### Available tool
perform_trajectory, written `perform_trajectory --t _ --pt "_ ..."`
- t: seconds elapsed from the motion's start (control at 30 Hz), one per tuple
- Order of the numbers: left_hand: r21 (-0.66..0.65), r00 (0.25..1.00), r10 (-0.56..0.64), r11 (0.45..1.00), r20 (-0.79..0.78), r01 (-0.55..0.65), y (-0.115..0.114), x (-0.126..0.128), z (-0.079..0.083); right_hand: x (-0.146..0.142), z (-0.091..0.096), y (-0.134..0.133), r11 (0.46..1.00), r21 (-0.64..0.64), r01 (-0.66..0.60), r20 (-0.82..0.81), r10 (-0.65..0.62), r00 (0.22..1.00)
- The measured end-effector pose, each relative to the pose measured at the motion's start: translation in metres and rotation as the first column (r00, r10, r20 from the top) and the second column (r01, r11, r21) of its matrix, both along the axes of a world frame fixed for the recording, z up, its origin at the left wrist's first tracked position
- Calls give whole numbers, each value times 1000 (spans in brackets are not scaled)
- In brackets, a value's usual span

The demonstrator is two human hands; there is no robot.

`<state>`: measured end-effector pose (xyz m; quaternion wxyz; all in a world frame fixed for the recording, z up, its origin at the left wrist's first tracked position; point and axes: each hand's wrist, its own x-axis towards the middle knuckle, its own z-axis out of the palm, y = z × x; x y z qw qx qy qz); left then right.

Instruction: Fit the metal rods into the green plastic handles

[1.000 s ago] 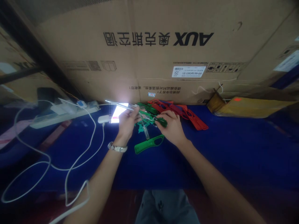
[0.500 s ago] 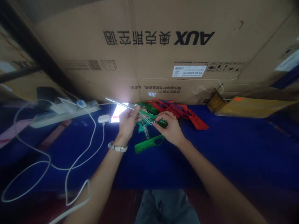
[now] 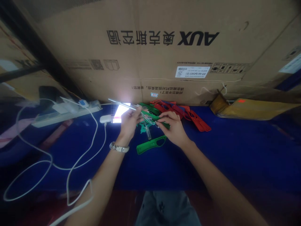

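My left hand (image 3: 129,122) is closed around a long-nosed lighter (image 3: 152,115), where its green handle meets the metal tube (image 3: 117,103) pointing up and left. Thin white wires (image 3: 146,118) run loose along the green handle. At the handle's right end my right hand (image 3: 175,128) has thumb and fingers pinched on the wires and handle; the exact grip is partly hidden. Just below lies a loose green handle shell (image 3: 150,145) with a loop at one end. A small clear part (image 3: 148,133) and teal pieces (image 3: 142,127) sit beneath the held lighter.
Red handle shells (image 3: 199,121) and green shells (image 3: 150,108) are heaped behind my hands. A bright screen (image 3: 121,113) stands by my left hand. White cables (image 3: 68,169) loop left from a power strip (image 3: 70,113). A large carton (image 3: 145,69) walls the back; a yellow packet (image 3: 254,109) lies right.
My right fingertips have shifted slightly along the handle's end and wires. My left hand keeps its hold on the lighter. The whole view has drifted a little.
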<state>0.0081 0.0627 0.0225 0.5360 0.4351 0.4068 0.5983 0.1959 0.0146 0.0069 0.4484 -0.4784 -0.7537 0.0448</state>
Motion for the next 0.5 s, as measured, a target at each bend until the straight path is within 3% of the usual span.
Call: perform_trajectory --t 0.5 --pt "-19 1000 -18 1000 20 18 -1 0 1 -1 2 -3 996 69 52 110 -59 992"
